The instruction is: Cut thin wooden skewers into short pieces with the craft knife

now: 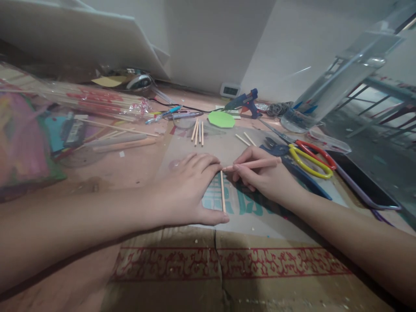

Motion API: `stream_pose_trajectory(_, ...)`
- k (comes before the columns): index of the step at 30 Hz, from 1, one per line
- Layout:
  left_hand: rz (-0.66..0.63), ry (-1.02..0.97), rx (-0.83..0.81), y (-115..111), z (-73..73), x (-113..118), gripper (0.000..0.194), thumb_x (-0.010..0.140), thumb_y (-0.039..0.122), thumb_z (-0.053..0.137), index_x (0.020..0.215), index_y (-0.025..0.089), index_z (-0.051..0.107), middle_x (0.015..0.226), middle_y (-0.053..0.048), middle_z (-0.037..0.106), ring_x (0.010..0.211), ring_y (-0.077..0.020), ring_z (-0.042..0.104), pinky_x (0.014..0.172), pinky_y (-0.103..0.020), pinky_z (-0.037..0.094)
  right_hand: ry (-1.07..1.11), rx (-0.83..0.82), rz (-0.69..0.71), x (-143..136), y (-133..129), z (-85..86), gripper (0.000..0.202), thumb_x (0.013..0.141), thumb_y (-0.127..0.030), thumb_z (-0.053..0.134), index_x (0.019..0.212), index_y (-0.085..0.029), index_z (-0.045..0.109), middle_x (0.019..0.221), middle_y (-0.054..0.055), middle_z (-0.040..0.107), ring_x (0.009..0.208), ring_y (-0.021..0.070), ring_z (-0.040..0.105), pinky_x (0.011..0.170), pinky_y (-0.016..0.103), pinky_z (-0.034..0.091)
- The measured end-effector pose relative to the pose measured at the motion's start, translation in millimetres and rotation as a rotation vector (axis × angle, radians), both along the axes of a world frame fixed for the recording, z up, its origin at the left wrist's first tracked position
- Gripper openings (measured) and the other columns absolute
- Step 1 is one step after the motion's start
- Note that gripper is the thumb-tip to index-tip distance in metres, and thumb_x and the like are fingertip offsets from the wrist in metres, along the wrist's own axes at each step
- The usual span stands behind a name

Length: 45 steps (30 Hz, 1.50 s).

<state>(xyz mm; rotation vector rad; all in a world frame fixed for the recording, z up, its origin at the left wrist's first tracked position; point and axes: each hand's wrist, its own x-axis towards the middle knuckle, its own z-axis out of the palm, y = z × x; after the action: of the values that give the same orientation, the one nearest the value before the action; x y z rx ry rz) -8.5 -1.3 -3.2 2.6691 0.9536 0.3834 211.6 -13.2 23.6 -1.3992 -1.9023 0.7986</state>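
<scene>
A short wooden stick lies on the pale sheet with teal print, pointing away from me. My left hand steadies it, the thumb at its near end and the forefinger at its far end. Held like writing gear in my right hand is a peach-coloured pen. Its tip meets the far end of the stick, close to my left fingertips. Beyond my hands, several cut sticks lie side by side, and two more sticks rest beyond my right hand.
A blue glue gun stands behind a green paper piece. Scissors with red and yellow handles, blue-handled pliers and a phone lie right. Bagged sticks lie left; a clear container stands at back right.
</scene>
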Motion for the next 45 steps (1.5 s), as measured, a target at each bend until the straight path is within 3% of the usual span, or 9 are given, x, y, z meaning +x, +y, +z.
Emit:
stream_pose_trajectory(9,0.005,0.009,0.006,0.3,0.2,1.1,0.091,0.073,0.077,0.07,0.136,0.013,0.054,0.144,-0.019,0.051,0.136,-0.041,0.044,0.112,-0.062,0.04,-0.045,0.062,0.089,3.7,-0.5,-0.3,0.02,0.088,-0.029,0.066,0.074,-0.016,0.071,0.075,0.005,0.07,0.06,0.0126,0.064,0.052,0.023,0.049)
stream_pose_trajectory(16,-0.004,-0.007,0.012,0.6,-0.5,0.8,0.092,0.073,0.075,0.071,0.138,0.012,0.053,0.144,-0.018,0.051,0.137,-0.0401,0.044,0.114,-0.06,0.038,0.023,-0.029,-0.051,0.6,-2.0,-2.9,0.021,0.091,-0.033,0.067,0.078,-0.017,0.063,0.066,0.001,0.067,0.044,0.0087,0.054,0.04,0.02,0.04)
stream_pose_trajectory(22,0.005,0.001,0.012,0.0,-0.6,-0.2,0.091,0.073,0.077,0.069,0.136,0.014,0.054,0.144,-0.018,0.051,0.136,-0.0406,0.045,0.112,-0.061,0.04,-0.027,0.08,0.06,3.6,-2.5,-1.2,0.023,0.091,-0.028,0.065,0.074,-0.015,0.072,0.076,0.004,0.069,0.048,0.007,0.054,0.044,0.021,0.044)
stream_pose_trajectory(29,-0.041,0.054,0.115,-1.0,1.5,0.2,0.091,0.078,0.078,0.063,0.135,0.008,0.056,0.141,-0.021,0.056,0.135,-0.0396,0.049,0.121,-0.06,0.025,-0.031,0.036,0.083,4.1,0.4,-1.5,0.02,0.09,-0.03,0.067,0.076,-0.017,0.069,0.072,0.004,0.07,0.052,0.0095,0.057,0.047,0.021,0.045)
stream_pose_trajectory(36,-0.034,0.064,0.113,-0.9,1.9,0.4,0.094,0.078,0.079,0.062,0.138,0.008,0.054,0.144,-0.021,0.055,0.137,-0.0388,0.049,0.121,-0.058,0.026,-0.002,0.021,0.027,0.8,-0.4,-1.2,0.02,0.092,-0.03,0.065,0.077,-0.017,0.068,0.074,0.003,0.07,0.049,0.0084,0.055,0.044,0.021,0.043)
stream_pose_trajectory(45,-0.034,0.098,0.138,-1.8,3.5,-0.2,0.092,0.08,0.08,0.059,0.137,0.007,0.055,0.144,-0.022,0.055,0.137,-0.0392,0.048,0.121,-0.058,0.025,-0.029,0.022,0.061,2.4,-0.4,-0.9,0.022,0.091,-0.029,0.067,0.074,-0.016,0.07,0.074,0.003,0.07,0.051,0.0076,0.056,0.047,0.02,0.044)
